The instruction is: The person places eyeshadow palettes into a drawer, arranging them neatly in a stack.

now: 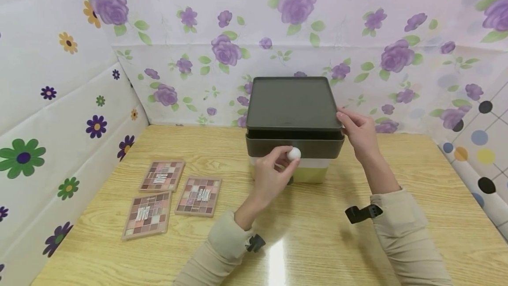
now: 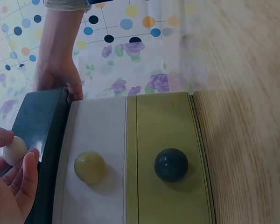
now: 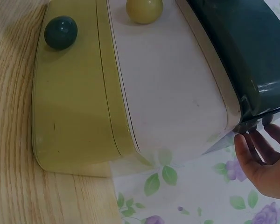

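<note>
A small chest of drawers stands on the table, with a dark green top drawer [image 1: 313, 147], a white middle drawer [image 3: 163, 84] and an olive-yellow bottom drawer [image 2: 165, 126]. The top drawer juts forward, with a dark gap under the top panel [image 1: 293, 103]. Thumb and fingers of my left hand [image 1: 274, 173] pinch its round white knob [image 1: 293, 153]. My right hand [image 1: 361, 136] grips the right edge of the chest near the top, fingertips against its side. Lower down are a yellow knob [image 2: 90, 167] and a dark green knob [image 2: 171, 165].
Left of the chest, three makeup palettes [image 1: 198, 195] lie flat on the wooden table [image 1: 317, 242]. A flower-print sheet [image 1: 178, 65] hangs behind the chest, and a dotted sheet [image 1: 480, 131] rises on the right.
</note>
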`<state>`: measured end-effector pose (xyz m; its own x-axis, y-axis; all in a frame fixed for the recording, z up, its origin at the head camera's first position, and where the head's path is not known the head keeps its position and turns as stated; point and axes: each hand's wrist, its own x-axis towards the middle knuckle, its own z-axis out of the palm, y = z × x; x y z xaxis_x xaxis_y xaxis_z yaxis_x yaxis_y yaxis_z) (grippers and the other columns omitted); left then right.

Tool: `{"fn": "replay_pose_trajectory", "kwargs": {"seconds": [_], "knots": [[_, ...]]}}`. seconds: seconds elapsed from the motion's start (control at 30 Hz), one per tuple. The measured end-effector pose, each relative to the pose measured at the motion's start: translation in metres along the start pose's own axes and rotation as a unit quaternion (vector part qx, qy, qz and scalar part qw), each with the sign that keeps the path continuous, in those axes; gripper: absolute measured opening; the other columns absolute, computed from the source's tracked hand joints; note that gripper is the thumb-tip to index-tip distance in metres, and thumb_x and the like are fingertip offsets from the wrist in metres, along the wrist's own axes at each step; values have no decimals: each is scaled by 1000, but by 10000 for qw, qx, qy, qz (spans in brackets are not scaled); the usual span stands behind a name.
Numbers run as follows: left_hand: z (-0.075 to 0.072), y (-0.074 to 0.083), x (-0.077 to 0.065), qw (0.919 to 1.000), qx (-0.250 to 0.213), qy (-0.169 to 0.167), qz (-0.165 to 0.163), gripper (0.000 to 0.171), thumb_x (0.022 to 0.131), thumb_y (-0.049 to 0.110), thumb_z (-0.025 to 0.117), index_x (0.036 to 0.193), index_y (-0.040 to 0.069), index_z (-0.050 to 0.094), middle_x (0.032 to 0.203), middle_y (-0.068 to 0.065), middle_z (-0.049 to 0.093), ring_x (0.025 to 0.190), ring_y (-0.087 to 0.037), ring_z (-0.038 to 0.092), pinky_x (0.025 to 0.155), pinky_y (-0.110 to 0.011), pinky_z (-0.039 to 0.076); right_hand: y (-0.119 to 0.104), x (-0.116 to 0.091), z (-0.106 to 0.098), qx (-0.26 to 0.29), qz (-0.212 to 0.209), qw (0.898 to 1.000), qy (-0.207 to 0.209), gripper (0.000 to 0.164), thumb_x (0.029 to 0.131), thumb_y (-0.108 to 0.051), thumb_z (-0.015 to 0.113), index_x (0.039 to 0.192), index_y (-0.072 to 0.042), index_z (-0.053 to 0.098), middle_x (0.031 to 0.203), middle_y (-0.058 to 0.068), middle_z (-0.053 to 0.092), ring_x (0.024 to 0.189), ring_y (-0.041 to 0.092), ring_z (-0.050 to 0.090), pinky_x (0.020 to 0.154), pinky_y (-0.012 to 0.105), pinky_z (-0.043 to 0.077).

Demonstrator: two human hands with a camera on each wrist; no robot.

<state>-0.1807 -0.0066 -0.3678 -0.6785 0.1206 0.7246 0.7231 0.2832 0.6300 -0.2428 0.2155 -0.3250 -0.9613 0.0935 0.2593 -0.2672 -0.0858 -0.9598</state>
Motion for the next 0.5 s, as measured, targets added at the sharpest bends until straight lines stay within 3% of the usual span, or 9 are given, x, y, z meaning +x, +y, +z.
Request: {"fn": "replay_pose_trajectory", "kwargs": {"seconds": [0.17, 0.4, 0.5], "knots": [[-2, 3, -5, 9998, -60, 55, 162, 20, 78, 5, 70, 95, -2, 61, 79, -12, 67, 61, -16, 63, 47, -16, 49, 0, -2, 4, 100, -104, 9997, 208, 19, 87, -14, 63, 104, -10, 69, 92, -11, 65, 80, 3, 60, 68, 15, 49], [-7, 7, -11, 9995, -90, 111, 293, 19, 77, 3, 71, 93, -2, 62, 75, -12, 67, 58, -16, 62, 45, -18, 48, 1, -5, 9, -107, 2, 9991, 415, 34, 87, -16, 62, 116, 2, 60, 98, -11, 62, 82, 4, 59, 70, 16, 48], [-9, 8, -13, 9994, -77, 89, 326, 19, 76, 4, 71, 92, -2, 62, 74, -11, 67, 57, -15, 61, 45, -18, 48, 2, -5, 10, -74, -24, 9989, 460, 31, 87, -16, 61, 115, -1, 62, 98, -10, 62, 82, 4, 59, 70, 16, 48]]}}
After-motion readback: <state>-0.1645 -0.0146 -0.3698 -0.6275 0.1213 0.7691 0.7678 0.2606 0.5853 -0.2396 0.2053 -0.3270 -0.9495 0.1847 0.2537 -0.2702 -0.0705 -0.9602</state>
